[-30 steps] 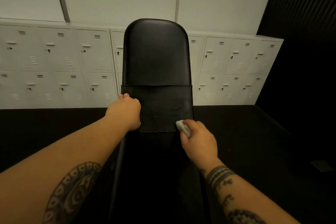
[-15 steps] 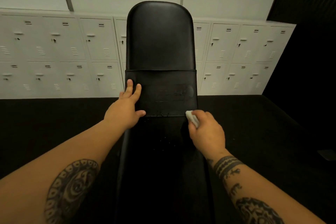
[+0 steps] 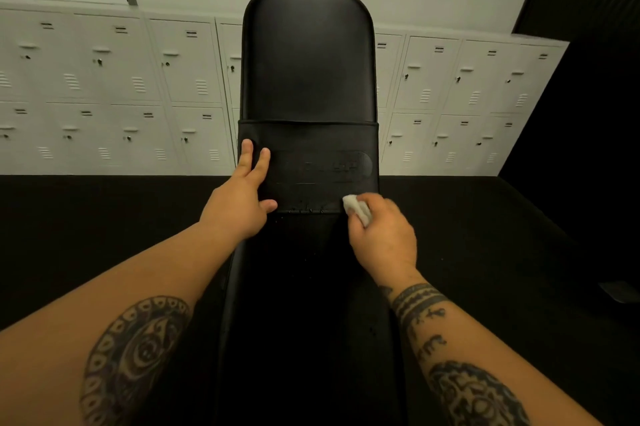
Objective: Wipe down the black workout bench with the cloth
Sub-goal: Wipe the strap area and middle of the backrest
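Head view: a black padded workout bench (image 3: 308, 72) with a rounded far end runs straight away from the person, its near part dark and hard to make out. A wide black band (image 3: 322, 148) crosses the bench about halfway along.

The left hand (image 3: 242, 197) lies flat on the left edge of this band. Its fingers (image 3: 246, 155) are straight and slightly spread, pointing away from the person, the thumb stretched out to the right along the band's lower seam. It holds nothing.

The right hand (image 3: 384, 235) is curled, pinching a small white crumpled cloth (image 3: 356, 209) between thumb and fingertips. The cloth touches the bench at the band's lower right corner, right on the seam. A few small glinting drops (image 3: 304, 209) sit along that seam between the two hands.

Behind the bench stand two rows of white metal lockers (image 3: 104, 86) against a pale wall, and a black floor (image 3: 485, 235) lies on both sides.

One second earlier the left hand was curled round the bench's left edge. Half a second ago it had uncurled, and now its fingers reach further up onto the band. The right hand and cloth stay at the same corner, with the same pinch.
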### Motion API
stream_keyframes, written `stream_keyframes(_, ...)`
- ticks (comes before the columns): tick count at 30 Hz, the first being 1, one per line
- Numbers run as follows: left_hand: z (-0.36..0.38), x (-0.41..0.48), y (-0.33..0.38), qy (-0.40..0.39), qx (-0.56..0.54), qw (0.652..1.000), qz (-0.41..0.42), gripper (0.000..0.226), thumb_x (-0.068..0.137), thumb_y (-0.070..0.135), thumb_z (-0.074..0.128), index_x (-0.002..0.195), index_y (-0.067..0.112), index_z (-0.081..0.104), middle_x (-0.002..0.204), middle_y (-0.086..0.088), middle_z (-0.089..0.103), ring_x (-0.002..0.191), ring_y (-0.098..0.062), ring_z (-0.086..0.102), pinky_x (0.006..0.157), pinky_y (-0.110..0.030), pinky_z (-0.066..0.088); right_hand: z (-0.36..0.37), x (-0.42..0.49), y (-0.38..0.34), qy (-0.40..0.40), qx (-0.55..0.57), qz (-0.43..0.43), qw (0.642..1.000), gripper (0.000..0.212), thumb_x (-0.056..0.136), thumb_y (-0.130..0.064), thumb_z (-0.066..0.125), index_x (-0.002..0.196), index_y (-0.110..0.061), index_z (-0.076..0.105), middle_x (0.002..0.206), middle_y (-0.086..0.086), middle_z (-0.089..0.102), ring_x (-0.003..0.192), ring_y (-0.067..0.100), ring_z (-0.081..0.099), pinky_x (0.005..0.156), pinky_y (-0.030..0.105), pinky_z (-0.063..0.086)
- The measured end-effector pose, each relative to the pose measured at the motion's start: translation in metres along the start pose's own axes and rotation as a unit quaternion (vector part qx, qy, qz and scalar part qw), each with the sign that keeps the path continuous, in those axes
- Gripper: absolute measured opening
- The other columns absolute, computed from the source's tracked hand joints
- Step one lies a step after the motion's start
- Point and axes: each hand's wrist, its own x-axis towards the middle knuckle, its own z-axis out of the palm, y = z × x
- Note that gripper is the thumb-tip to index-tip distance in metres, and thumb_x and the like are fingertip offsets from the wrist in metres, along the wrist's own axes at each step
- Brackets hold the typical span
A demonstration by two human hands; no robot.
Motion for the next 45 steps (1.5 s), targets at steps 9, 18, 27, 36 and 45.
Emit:
stream_keyframes(9,0.000,-0.001,-0.001,-0.006,0.007,1.000,0.000,0.101,0.096,0.031,0.068,0.159,0.043,-0.010,0.161,0.016,-0.036,0.132,-0.024,0.053,0.084,-0.031,0.057,0.002,-0.001,-0.012,-0.032,-0.074,-0.124,0.989,0.033,0.091,-0.038,0.056,0.123,-0.030,0.059,0.105,-0.001,0.061,0.082,0.025,0.063,0.070,0.037,0.053)
stream_keyframes(18,0.000,0.002,-0.001,-0.021,-0.003,1.000,-0.011,0.101,0.097,0.030,0.066,0.158,0.043,-0.012,0.159,0.016,-0.038,0.123,-0.021,0.057,0.081,-0.029,0.055,0.005,0.019,-0.033,-0.017,-0.032,-0.057,0.998,0.033,0.093,-0.039,0.054,0.125,-0.031,0.055,0.111,0.001,0.057,0.087,0.027,0.062,0.073,0.039,0.054)
stream_keyframes(27,-0.026,-0.008,0.027,-0.033,0.029,0.999,-0.030,0.076,0.101,0.030,0.059,0.162,0.033,0.014,0.171,0.004,-0.004,0.155,-0.030,0.013,0.120,-0.053,0.031,-0.024,-0.012,-0.033,-0.139,0.144,0.035,0.979,0.021,0.091,-0.049,0.056,0.108,-0.037,0.063,0.092,-0.014,0.064,0.084,0.006,0.062,0.074,0.032,0.056)
stream_keyframes(36,0.006,-0.084,0.039,-0.029,-0.400,0.903,-0.157,0.029,0.099,0.041,0.059,0.128,0.036,0.057,0.115,0.005,0.066,0.104,-0.014,0.065,0.093,-0.041,0.055,0.016,-0.061,-0.067,-0.286,0.471,0.093,0.829,0.051,0.099,-0.024,0.054,0.143,-0.044,0.038,0.127,-0.005,0.061,0.111,0.003,0.060,0.100,0.025,0.048)
stream_keyframes(45,-0.020,-0.064,-0.040,0.200,-0.414,0.847,-0.266,0.048,0.099,0.031,0.063,0.143,0.025,0.045,0.123,0.002,0.058,0.103,-0.019,0.062,0.073,-0.033,0.054,-0.028,0.019,-0.012,0.025,0.213,0.178,0.960,0.038,0.093,-0.022,0.064,0.131,-0.022,0.060,0.129,0.001,0.060,0.111,0.018,0.059,0.089,0.026,0.047)
